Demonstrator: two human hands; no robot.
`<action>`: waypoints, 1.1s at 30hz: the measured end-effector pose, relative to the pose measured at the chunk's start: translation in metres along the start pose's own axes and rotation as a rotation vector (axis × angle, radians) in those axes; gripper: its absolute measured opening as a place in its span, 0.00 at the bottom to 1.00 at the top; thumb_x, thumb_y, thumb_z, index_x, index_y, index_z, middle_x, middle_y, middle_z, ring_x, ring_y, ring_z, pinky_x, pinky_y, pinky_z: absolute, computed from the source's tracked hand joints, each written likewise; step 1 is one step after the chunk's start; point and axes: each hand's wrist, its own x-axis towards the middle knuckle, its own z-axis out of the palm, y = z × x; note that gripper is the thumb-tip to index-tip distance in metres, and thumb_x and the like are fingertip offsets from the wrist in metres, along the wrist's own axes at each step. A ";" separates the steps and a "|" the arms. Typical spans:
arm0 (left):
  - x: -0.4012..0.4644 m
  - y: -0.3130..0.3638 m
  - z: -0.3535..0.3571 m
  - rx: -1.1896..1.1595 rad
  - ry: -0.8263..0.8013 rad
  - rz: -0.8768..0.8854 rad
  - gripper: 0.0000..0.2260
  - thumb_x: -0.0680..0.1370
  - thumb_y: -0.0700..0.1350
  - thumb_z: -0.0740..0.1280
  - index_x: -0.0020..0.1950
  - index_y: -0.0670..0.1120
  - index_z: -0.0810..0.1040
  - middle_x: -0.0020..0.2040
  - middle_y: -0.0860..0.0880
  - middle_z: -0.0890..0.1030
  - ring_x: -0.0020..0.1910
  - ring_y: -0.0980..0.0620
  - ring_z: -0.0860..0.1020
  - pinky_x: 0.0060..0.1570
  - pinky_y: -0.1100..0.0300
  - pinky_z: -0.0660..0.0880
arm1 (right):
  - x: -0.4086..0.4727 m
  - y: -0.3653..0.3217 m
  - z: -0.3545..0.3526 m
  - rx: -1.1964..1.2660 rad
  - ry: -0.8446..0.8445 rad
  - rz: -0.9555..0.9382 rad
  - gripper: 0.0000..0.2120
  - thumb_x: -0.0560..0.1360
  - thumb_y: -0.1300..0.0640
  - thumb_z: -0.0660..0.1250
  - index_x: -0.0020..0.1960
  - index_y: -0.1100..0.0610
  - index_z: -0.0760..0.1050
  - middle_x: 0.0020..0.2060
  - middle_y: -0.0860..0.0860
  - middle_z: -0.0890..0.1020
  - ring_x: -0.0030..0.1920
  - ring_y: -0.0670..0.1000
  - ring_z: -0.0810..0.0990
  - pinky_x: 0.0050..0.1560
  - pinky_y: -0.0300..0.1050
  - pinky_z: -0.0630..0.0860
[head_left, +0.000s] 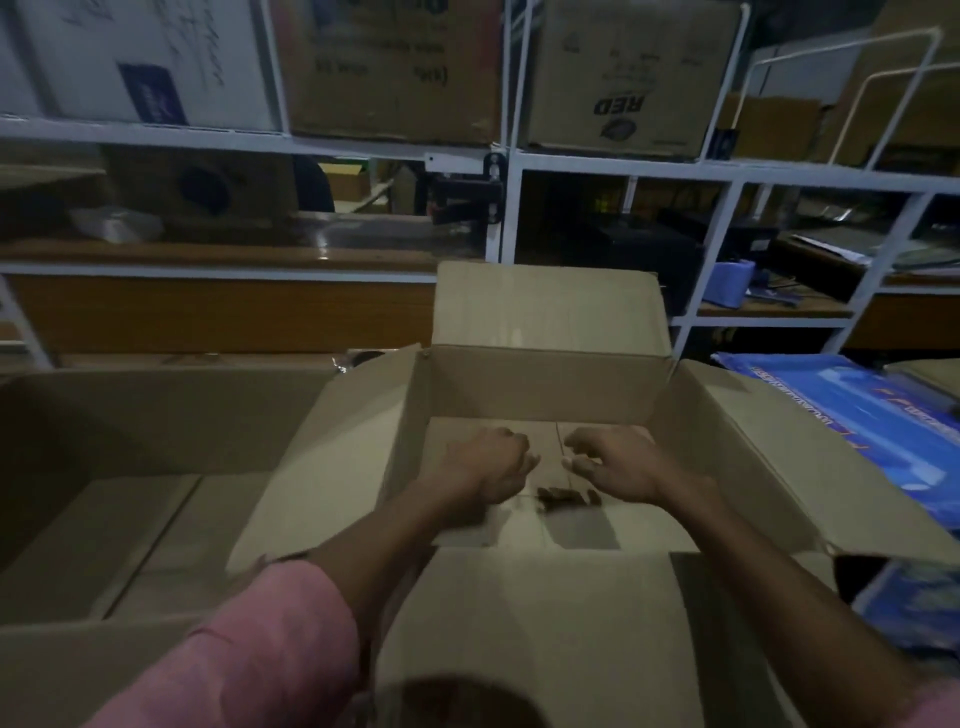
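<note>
Inside the open cardboard box (545, 387), a small dark object (563, 498) is seen lying on the box floor, about midway between the box's side walls and nearer its front wall than its back wall; its long axis is laid across the box, from side wall to side wall; what it is cannot be made out in the dim light. Both hands are lowered into the box above its floor; the left hand (485, 467) is curled into a loose fist, and whether anything is enclosed cannot be told; the right hand (618, 467) is half-curled, with a narrow gap between thumb and fingers, and a faint thin line at its fingertips cannot be judged as held or not. The object is placed below the gap between the hands, towards the box's front; its right end is closest to the right hand, so that hand is judged better placed for a pick-up.
</note>
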 end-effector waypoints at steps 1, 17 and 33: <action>-0.016 0.005 -0.001 -0.040 0.015 0.032 0.21 0.85 0.56 0.53 0.63 0.44 0.76 0.63 0.41 0.78 0.60 0.39 0.76 0.60 0.42 0.74 | -0.018 -0.004 0.003 0.030 0.052 0.007 0.23 0.80 0.42 0.60 0.68 0.55 0.76 0.62 0.51 0.82 0.61 0.52 0.80 0.56 0.45 0.74; -0.186 0.014 0.090 0.193 0.493 -0.213 0.39 0.71 0.63 0.73 0.79 0.57 0.63 0.79 0.39 0.62 0.76 0.31 0.58 0.67 0.29 0.58 | -0.182 -0.011 0.083 -0.083 0.423 0.399 0.31 0.76 0.37 0.55 0.73 0.51 0.67 0.73 0.57 0.69 0.72 0.65 0.65 0.67 0.71 0.65; -0.179 0.010 0.088 -0.074 0.465 -0.180 0.49 0.74 0.65 0.70 0.81 0.56 0.38 0.81 0.53 0.32 0.77 0.32 0.54 0.65 0.33 0.69 | -0.194 0.062 0.079 0.156 0.423 0.434 0.50 0.65 0.25 0.69 0.80 0.39 0.52 0.81 0.44 0.41 0.78 0.67 0.45 0.71 0.75 0.56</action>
